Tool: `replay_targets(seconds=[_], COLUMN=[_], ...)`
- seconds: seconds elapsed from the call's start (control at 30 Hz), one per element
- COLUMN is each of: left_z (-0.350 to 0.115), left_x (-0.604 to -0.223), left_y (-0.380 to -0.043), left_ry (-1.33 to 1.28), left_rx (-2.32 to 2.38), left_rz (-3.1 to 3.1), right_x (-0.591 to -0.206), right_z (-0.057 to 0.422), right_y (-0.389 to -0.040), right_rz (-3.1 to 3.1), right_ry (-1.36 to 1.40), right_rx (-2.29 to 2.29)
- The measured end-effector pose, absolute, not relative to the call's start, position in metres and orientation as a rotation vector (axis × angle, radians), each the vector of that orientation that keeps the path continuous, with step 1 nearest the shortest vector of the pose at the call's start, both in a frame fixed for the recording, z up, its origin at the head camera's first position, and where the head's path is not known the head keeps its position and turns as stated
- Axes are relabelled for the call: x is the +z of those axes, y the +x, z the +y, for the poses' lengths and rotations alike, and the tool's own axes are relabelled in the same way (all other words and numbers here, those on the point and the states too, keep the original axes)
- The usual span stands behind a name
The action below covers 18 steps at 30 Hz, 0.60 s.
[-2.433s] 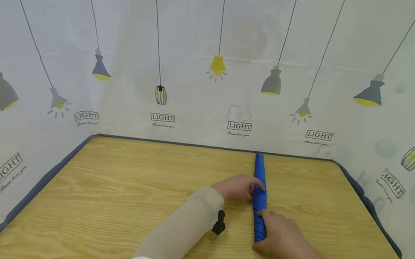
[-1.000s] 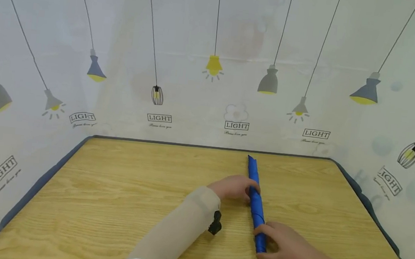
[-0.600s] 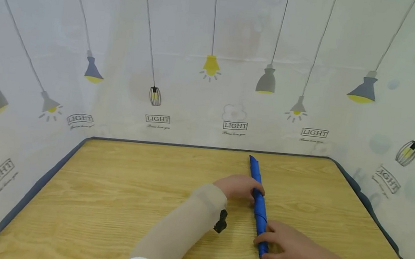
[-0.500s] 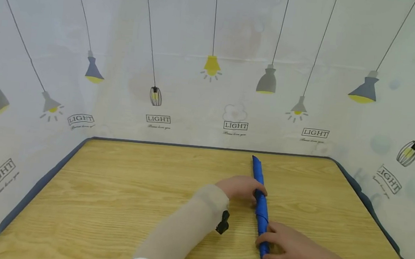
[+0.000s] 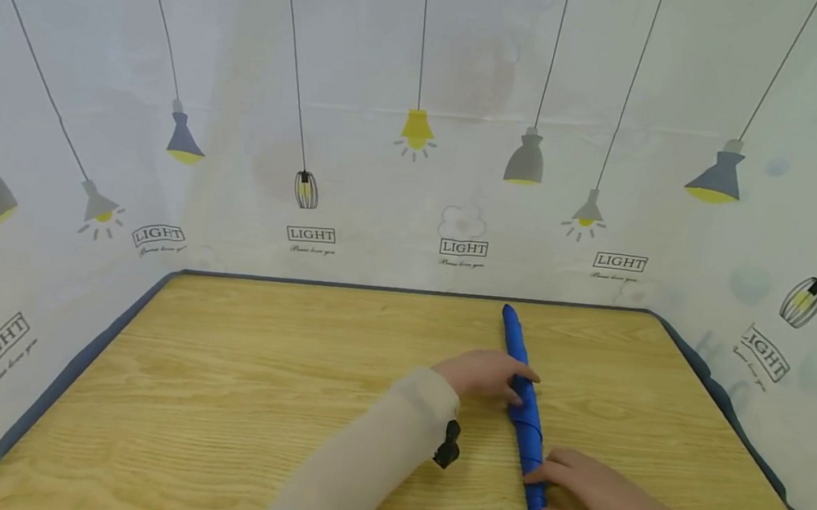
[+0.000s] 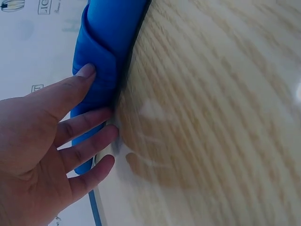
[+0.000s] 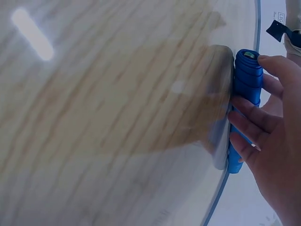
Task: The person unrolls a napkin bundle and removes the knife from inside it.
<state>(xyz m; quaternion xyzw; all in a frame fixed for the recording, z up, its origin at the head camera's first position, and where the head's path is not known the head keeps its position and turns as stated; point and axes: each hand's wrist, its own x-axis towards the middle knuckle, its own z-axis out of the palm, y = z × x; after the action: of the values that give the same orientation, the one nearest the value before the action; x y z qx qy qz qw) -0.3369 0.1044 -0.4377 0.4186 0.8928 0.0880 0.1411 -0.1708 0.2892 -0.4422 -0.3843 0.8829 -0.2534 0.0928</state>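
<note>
A long, narrow roll of shiny blue sheet material [image 5: 528, 427] lies slantwise on the table, wound in overlapping spiral layers. Near its middle my left hand [image 5: 478, 373] holds it, forefinger over the top and thumb at the near side. The left wrist view has the left thumb on a loose fold of the blue roll [image 6: 106, 28], the other fingers spread at its edge. My right hand [image 5: 595, 495] holds the near end between thumb and fingers. Coiled layers with something pale inside show at that end of the roll [image 7: 248, 80] in the right wrist view.
The wood-grain table [image 5: 254, 404] is glossy and edged with a dark blue border [image 5: 376, 288]. Pale walls [image 5: 369, 54] printed with hanging lamps stand behind and to both sides. A black device [image 5: 448, 445] sits at the left wrist.
The roll and both hands have shifted to the right, and its near end has come closer to me. The left fingers look straighter than half a second ago.
</note>
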Motion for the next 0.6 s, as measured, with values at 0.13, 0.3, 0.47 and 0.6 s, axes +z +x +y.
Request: replay_targets(seconds=[0.13,0.3,0.47,0.6], left_z=[0.108,0.1132,0.1149,0.1147], left_x=[-0.4366,-0.4392,-0.4432,-0.4448], left_y=[-0.3324,-0.3301,-0.3307,-0.3318], left_ry=[1.208,1.208,1.172,1.167], left_rx=[0.242,0.228,0.239,0.257], left_rz=[2.605,2.639,2.663,2.669], right_x=[-0.441,-0.4425,-0.4443,-0.4416], right_z=[0.2934,0.2983,0.2999,0.3001], right_y=[-0.1673,-0.1642,-0.1639,-0.167], right_rz=[2.687,2.778,2.84,2.852], right_ry=[-1.145,-1.222,-1.303,-1.306], right_rx=[-0.671,-0.607,-0.579,-0.594])
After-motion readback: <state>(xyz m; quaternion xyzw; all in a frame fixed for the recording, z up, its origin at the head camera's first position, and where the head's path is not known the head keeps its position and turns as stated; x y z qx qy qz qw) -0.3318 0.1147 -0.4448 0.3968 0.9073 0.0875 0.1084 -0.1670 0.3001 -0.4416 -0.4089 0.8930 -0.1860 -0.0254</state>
